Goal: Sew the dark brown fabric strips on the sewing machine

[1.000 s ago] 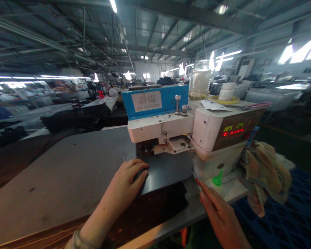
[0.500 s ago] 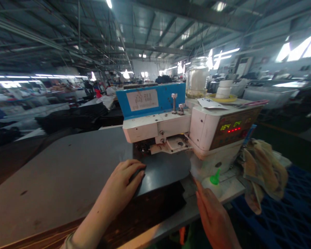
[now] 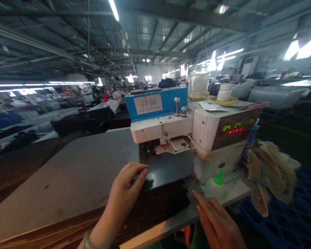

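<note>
Head view: one dark fabric piece (image 3: 166,173) is lying on the tabletop (image 3: 75,173) under the single white machine (image 3: 197,135). Two hands are working: the left hand (image 3: 128,186) is pressing it with curled fingers, the right hand (image 3: 215,221) is resting flat, fingers extended, holding nothing, beside one green-capped bottle (image 3: 215,183). One rag (image 3: 269,173) is hanging right.
</note>
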The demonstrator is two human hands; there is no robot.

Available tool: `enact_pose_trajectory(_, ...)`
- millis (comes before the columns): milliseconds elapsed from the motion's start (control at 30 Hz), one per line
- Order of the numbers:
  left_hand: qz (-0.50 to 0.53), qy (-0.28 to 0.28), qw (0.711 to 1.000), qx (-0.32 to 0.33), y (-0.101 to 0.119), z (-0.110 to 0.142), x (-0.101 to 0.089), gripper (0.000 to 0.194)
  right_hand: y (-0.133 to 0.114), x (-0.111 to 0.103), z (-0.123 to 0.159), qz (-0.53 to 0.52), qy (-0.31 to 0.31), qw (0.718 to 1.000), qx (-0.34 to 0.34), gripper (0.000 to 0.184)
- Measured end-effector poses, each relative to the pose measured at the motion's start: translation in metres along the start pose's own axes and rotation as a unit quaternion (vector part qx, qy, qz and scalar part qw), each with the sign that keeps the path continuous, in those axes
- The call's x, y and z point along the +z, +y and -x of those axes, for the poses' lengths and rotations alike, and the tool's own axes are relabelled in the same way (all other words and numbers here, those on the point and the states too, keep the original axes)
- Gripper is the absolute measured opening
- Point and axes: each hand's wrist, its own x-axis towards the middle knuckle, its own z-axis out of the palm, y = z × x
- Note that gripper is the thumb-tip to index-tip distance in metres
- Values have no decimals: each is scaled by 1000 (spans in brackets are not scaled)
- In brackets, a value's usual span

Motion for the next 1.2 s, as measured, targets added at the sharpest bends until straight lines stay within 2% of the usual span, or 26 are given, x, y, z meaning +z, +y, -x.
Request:
enact_pose_trajectory(200, 118, -4, 993, -18, 35, 32, 23, 8, -6, 2, 2, 14, -11, 999, -41, 51)
enact_pose_trajectory(333, 147, 1, 989, -26, 45, 41, 33, 5, -9, 0, 2, 18, -1, 998, -55, 50)
enact_pose_trajectory(533, 161, 8, 987, -20, 50, 41, 38, 4, -16, -1, 2, -4, 14, 999, -33, 48)
enact_pose_trajectory(800, 191, 4, 981, -19, 51, 45, 40, 6, -20, -2, 1, -41, 25, 997, -54, 43)
enact_pose_trajectory(1067, 205, -20, 978, -21, 47, 44, 40, 11, -27, -8, 0, -80, 36, 996, 23, 27)
enact_pose_trajectory(1200, 189, -10, 980, -56, 46, 42, 35, 17, -26, -9, -2, -72, 51, 996, 12, 29)
